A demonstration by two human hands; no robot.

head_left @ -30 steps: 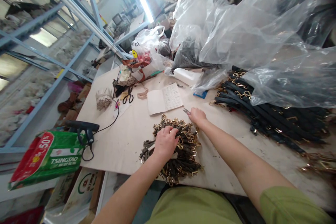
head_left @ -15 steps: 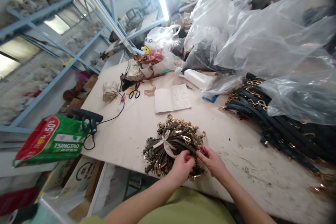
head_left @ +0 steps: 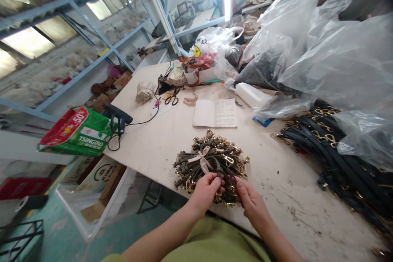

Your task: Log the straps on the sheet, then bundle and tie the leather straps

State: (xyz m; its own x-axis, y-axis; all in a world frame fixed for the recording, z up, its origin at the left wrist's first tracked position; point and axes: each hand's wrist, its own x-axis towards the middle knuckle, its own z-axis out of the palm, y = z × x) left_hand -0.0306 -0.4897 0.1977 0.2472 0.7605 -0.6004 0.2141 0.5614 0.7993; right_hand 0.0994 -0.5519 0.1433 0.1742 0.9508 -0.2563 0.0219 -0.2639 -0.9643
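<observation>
A pale beige workbench [head_left: 153, 143], scuffed dark toward its near right corner, stands beside light-blue metal shelving [head_left: 113, 50]. At the bench's near edge lies a rounded bundle of dark olive-brown straps with gold-coloured metal clasps [head_left: 216, 161], a pale cloth tie [head_left: 203, 154] knotted on top. The left hand [head_left: 208, 190] is pinched on a strap at the front of the bundle; the right hand [head_left: 249, 195] is just beside it, fingers bent at the bundle's right side, though whether they grip anything I cannot tell. Behind the bundle lies an open notebook with off-white pages [head_left: 215, 114]. Black-handled scissors [head_left: 172, 98] lie toward the far left corner, long black straps with gold-coloured clasps [head_left: 325, 143] along the right side
</observation>
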